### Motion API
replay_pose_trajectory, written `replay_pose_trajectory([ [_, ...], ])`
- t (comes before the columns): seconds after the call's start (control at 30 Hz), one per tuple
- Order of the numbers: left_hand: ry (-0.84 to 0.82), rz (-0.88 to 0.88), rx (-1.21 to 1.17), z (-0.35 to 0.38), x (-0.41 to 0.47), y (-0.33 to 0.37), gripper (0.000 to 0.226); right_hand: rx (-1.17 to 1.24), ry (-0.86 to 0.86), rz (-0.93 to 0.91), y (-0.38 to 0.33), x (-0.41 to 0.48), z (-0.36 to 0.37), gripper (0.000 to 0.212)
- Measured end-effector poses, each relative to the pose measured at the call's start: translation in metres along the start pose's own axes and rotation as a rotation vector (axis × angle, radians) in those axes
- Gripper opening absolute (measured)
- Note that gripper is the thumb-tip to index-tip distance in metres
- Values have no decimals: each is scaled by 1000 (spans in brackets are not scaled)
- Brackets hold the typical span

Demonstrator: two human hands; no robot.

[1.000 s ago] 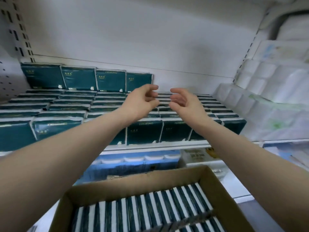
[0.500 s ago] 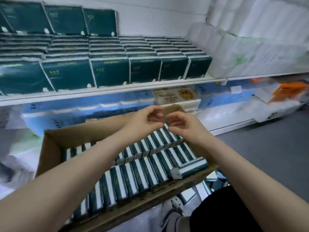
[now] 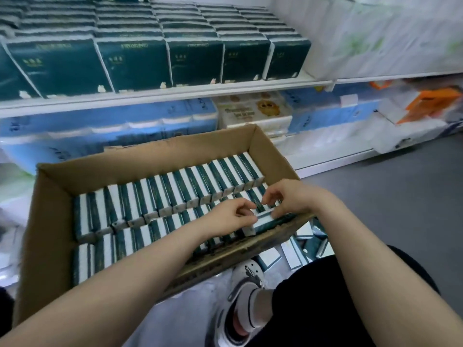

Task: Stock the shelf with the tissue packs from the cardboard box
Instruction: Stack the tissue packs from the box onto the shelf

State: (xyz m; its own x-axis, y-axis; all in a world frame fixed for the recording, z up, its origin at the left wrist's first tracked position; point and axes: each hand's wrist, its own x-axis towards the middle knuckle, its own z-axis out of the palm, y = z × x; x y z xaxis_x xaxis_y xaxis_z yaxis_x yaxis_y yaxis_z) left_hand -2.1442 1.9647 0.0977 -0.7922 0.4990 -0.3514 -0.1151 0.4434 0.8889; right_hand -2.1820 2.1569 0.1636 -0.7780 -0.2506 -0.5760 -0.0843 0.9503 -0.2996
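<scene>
At the near right corner of the cardboard box (image 3: 150,152), the left hand (image 3: 231,215) and right hand (image 3: 290,199) both pinch one tissue pack (image 3: 266,221) lying across the others. Up on the shelf (image 3: 175,92) many packs stand stocked; two nearly full rows sit boxed, so plenty is left.

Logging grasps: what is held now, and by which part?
A tissue pack crosswise in the box: left hand pinches its left end, right hand its middle.
</scene>
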Motion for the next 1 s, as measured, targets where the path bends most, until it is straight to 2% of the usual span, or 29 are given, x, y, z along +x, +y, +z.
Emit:
replay_pose_trajectory([
  [0.23,75,-23,191,2,3,-4,65,31,135,14,1,18,3,18],
  [0.33,187,-47,109,1,6,-8,58,64,226,-8,1,25,3,22],
  [0.43,271,-76,-19,-9,8,-10,46,195,334,-14,-2,27,-2,30],
  [0.53,340,-75,-81,-31,7,-7,46,348,426,-20,-6,30,-9,36],
  [0.7,471,-30,-236,-68,-1,4,48,750,399,-68,-23,34,-14,35],
  [0.87,564,43,-265,-103,-16,23,46,908,417,-180,-44,39,-23,33],
  [1.0,622,101,-284,-129,-30,41,32,1035,426,-254,-65,37,-41,34],
])
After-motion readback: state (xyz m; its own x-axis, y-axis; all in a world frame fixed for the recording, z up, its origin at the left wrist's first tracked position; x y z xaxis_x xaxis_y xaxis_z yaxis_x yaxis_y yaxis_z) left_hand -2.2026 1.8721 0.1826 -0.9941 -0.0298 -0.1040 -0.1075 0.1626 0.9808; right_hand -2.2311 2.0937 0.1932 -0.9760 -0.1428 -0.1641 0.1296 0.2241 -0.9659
